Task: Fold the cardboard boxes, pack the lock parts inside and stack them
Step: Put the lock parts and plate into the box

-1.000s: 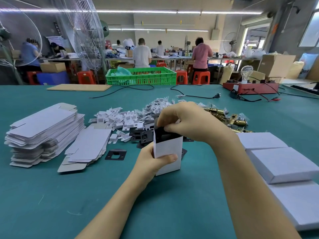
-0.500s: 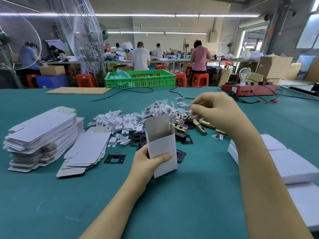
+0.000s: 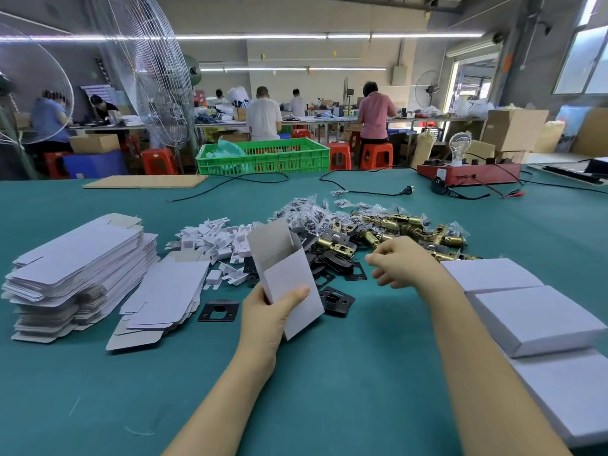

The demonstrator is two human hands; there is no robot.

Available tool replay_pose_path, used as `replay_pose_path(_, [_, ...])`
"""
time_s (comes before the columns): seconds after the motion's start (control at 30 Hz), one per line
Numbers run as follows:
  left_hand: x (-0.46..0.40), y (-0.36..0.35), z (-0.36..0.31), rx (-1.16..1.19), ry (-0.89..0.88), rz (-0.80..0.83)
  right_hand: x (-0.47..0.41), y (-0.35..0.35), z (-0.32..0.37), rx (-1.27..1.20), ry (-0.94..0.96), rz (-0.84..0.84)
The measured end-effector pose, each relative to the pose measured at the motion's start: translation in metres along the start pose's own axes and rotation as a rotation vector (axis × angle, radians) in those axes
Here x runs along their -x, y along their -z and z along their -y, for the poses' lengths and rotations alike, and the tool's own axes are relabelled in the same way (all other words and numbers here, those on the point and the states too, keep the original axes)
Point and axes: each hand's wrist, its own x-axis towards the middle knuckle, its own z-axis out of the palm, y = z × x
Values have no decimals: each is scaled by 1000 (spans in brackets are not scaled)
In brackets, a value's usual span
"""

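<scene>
On the far left of the green table point(image 3: 98, 406) sits a tall stack of flat box blanks point(image 3: 75, 258), with a smaller slumped pile point(image 3: 164, 291) just beside it — plenty left to fold. Next come loose white inserts point(image 3: 214, 240) and a black strike plate point(image 3: 218, 311) lying alone. At centre the left hand point(image 3: 266, 320) grips one folded box point(image 3: 289, 281), thumb across its front, fingers behind; the box stands tilted with its top flap up and mouth open, and I cannot see what is inside it. Behind lies the heap of black plates and brass latches point(image 3: 398, 232), beside bagged screws point(image 3: 302, 209). The right hand point(image 3: 401, 261) hovers just above that heap, fingers loosely curled, seemingly holding nothing, though its fingertips are blurred. Rightmost, closed white boxes point(image 3: 533, 317) lie overlapping — some packing done, this box probably mid-fill.
</scene>
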Motion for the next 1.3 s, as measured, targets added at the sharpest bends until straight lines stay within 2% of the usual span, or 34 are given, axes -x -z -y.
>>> replay_pose_path(0.2, [0,-2,0,-86,-20,53,-15,-26,-1,-92,43,-270])
replay_pose_path(0.37, [-1,-1,1,-68,-25,67,-48,-48,-2,-71,41,-404])
replay_pose_path(0.47, [-2,-1,2,-62,-22,66,-75,-55,-9,78,80,-394])
replay_pose_path(0.57, [-3,0,2,-49,-14,80,-101,-51,-20,248,47,-312])
replay_pose_path(0.73, [-4,1,3,-34,-7,85,-127,-48,-26,374,-6,-188])
replay_pose_path(1.0, [-4,2,5,-36,-17,96,-138,-53,-14,327,-118,-93])
replay_pose_path(1.2, [-5,2,5,-25,-13,98,-133,-53,-15,203,-74,-214])
replay_pose_path(1.3, [-4,2,5,-22,-11,94,-124,-52,-15,65,22,-379])
